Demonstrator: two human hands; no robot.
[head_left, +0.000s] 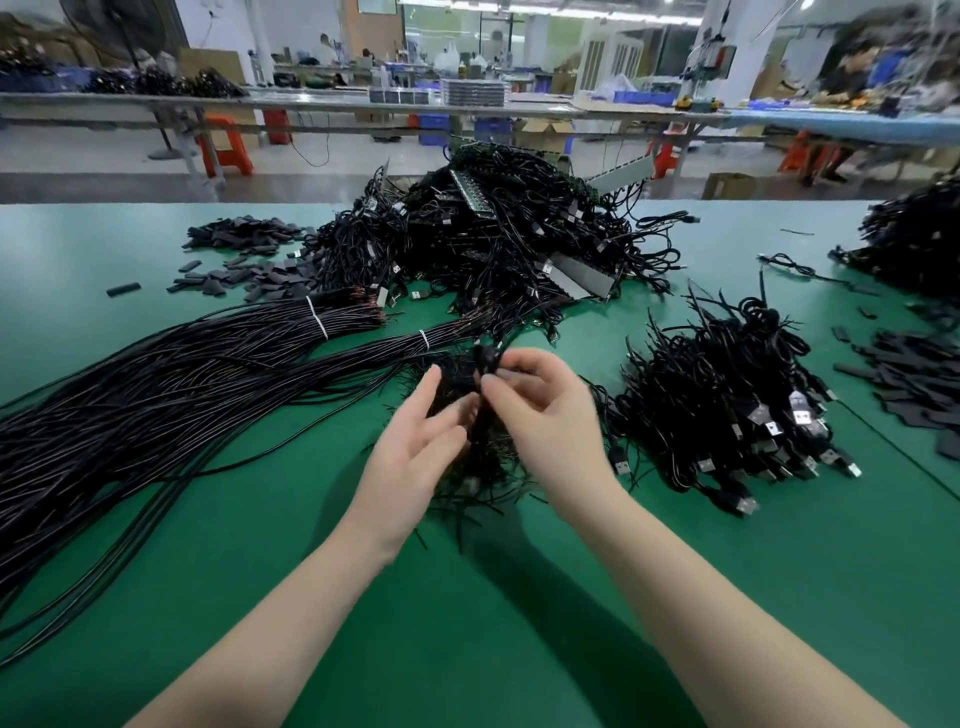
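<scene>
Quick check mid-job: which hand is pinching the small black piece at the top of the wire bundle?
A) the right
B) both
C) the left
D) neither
A: the right hand curls its fingers round the black piece, while the left hand lies with straight fingers against the wire bundle.

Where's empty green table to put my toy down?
Bare table: at the near edge, between the forearms, and right of them, below the USB cable heap. Crowded: long wires left, the big tangle behind the wire bunch the right hand pinches.
</scene>
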